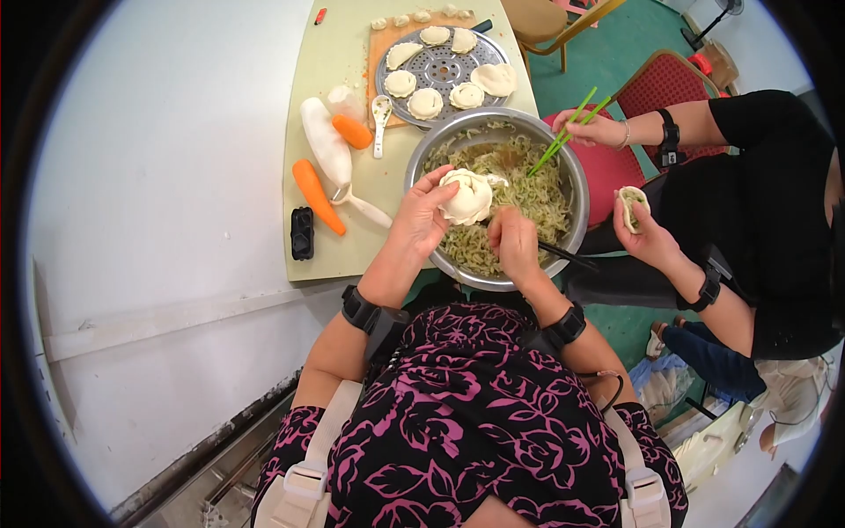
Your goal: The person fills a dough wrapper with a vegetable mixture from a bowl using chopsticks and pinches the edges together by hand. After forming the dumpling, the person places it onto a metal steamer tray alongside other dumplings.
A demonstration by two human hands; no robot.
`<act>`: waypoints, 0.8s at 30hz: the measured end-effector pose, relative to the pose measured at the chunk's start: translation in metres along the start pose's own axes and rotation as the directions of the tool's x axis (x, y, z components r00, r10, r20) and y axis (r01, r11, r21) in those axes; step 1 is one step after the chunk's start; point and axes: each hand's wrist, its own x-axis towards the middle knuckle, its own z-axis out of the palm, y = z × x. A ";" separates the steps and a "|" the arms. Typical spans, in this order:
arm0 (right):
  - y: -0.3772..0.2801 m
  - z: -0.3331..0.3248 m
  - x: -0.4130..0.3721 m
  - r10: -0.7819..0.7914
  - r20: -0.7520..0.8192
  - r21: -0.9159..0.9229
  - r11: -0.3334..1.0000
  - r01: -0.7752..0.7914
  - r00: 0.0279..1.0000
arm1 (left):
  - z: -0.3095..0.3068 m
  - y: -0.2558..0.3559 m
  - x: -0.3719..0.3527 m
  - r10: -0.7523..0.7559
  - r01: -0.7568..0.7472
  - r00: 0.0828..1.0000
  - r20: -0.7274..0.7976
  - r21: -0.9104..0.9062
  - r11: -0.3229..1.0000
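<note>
My left hand (426, 211) is closed on a round, pale dumpling (466, 197) with a folded edge, holding it over the bowl's near left side. Just to the right, my right hand (515, 241) has its fingers curled in above the shredded green filling (546, 195). A thin black stick-like utensil (570, 255) sticks out of that hand to the right; its other end is hidden. The filling lies in a wide metal bowl (576, 180). A small white piece (496, 180) shows beside the dumpling; I cannot make out what it is.
Several dumplings lie on a perforated steamer tray (440, 67) over a wooden board (380, 42). Left are a white spoon (379, 132), a peeled radish (326, 145), carrots (315, 195) and a black object (302, 233). A co-worker (748, 202) at right holds green chopsticks (563, 132) and a filled wrapper (631, 209).
</note>
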 end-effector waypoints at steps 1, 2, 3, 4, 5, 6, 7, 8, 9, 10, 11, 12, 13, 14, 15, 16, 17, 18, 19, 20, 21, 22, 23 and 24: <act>0.000 -0.001 0.001 0.029 -0.028 -0.029 0.999 -0.030 0.999 | 0.000 0.000 0.000 -0.003 0.003 1.000 0.000 -0.017 1.000; 0.000 -0.003 0.002 0.058 -0.058 -0.059 0.996 -0.061 0.997 | 0.000 0.000 0.000 -0.006 0.006 1.000 0.001 -0.035 0.999; 0.002 -0.003 0.003 -0.001 -0.070 -0.128 0.992 -0.008 0.998 | 0.000 0.000 0.001 -0.018 0.018 1.000 0.006 -0.037 0.999; 0.007 -0.001 0.004 -0.059 -0.077 -0.195 0.980 0.043 0.995 | 0.000 0.001 0.001 -0.030 0.030 1.000 0.008 -0.037 0.999; 0.010 0.001 0.005 -0.117 -0.080 -0.261 0.961 0.093 0.990 | 0.000 0.000 0.000 -0.042 0.042 0.999 0.010 -0.038 0.998; 0.007 0.002 0.005 -0.141 -0.088 -0.274 0.955 0.112 0.986 | 0.000 0.000 0.000 -0.058 0.058 0.998 0.011 -0.027 0.998; 0.002 0.003 0.006 -0.166 -0.097 -0.287 0.949 0.132 0.981 | 0.001 0.000 0.000 -0.073 0.073 0.997 0.012 -0.016 0.997; -0.001 0.004 0.007 -0.191 -0.104 -0.300 0.942 0.152 0.976 | 0.001 0.000 0.000 -0.087 0.087 0.996 0.013 -0.005 0.996; -0.001 0.004 0.008 -0.190 -0.113 -0.299 0.943 0.149 0.975 | 0.001 -0.001 0.000 -0.083 0.083 0.996 0.023 0.001 0.997; 0.000 0.005 0.008 -0.188 -0.122 -0.298 0.943 0.145 0.975 | 0.002 -0.002 0.000 -0.080 0.079 0.996 0.033 0.008 0.997; 0.001 0.005 0.009 -0.186 -0.130 -0.298 0.944 0.140 0.974 | 0.002 -0.003 0.000 -0.076 0.076 0.996 0.043 0.013 0.997; 0.002 0.005 0.009 -0.136 -0.127 -0.250 0.963 0.101 0.982 | 0.002 -0.003 0.000 -0.076 0.075 0.996 0.047 0.021 0.997; 0.003 0.005 0.009 -0.087 -0.122 -0.202 0.978 0.061 0.989 | 0.002 -0.003 0.000 -0.076 0.074 0.996 0.050 0.028 0.997; 0.004 0.005 0.008 -0.036 -0.114 -0.153 0.988 0.019 0.993 | 0.002 -0.003 0.000 -0.076 0.074 0.996 0.053 0.035 0.997; 0.006 0.005 0.008 -0.048 -0.120 -0.147 0.989 0.030 0.992 | 0.002 -0.003 0.000 -0.073 0.072 0.996 0.053 0.017 0.997; 0.008 0.006 0.008 -0.060 -0.128 -0.140 0.989 0.042 0.990 | 0.002 -0.003 0.000 -0.069 0.069 0.996 0.054 -0.001 0.998; 0.009 0.007 0.007 -0.072 -0.135 -0.134 0.990 0.054 0.988 | 0.002 -0.003 0.000 -0.066 0.067 0.996 0.055 -0.019 0.998; 0.006 0.008 0.007 -0.085 -0.141 -0.143 0.988 0.065 0.986 | 0.002 -0.005 0.000 -0.078 0.080 0.994 0.077 -0.025 0.996; 0.002 0.008 0.007 -0.098 -0.147 -0.151 0.986 0.076 0.984 | 0.000 -0.010 0.000 -0.090 0.093 0.991 0.100 -0.030 0.995; -0.001 0.008 0.006 -0.113 -0.152 -0.160 0.983 0.088 0.982 | -0.001 -0.013 0.000 -0.100 0.105 0.987 0.123 -0.035 0.994; 0.000 0.006 0.005 -0.073 -0.112 -0.090 0.994 0.063 0.991 | -0.001 -0.013 0.000 -0.086 0.090 0.988 0.128 -0.023 0.996; 0.002 0.002 0.003 -0.035 -0.070 -0.019 0.999 0.034 0.997 | -0.001 -0.012 -0.001 -0.073 0.075 0.988 0.134 -0.010 0.997; 0.003 -0.001 0.002 0.000 -0.027 0.049 0.999 0.001 1.000 | -0.001 -0.011 -0.001 -0.061 0.061 0.988 0.141 0.003 0.998; 0.003 -0.004 0.003 0.040 -0.047 0.045 0.998 -0.038 0.998 | 0.000 -0.009 -0.001 -0.057 0.059 0.986 0.159 -0.007 0.998</act>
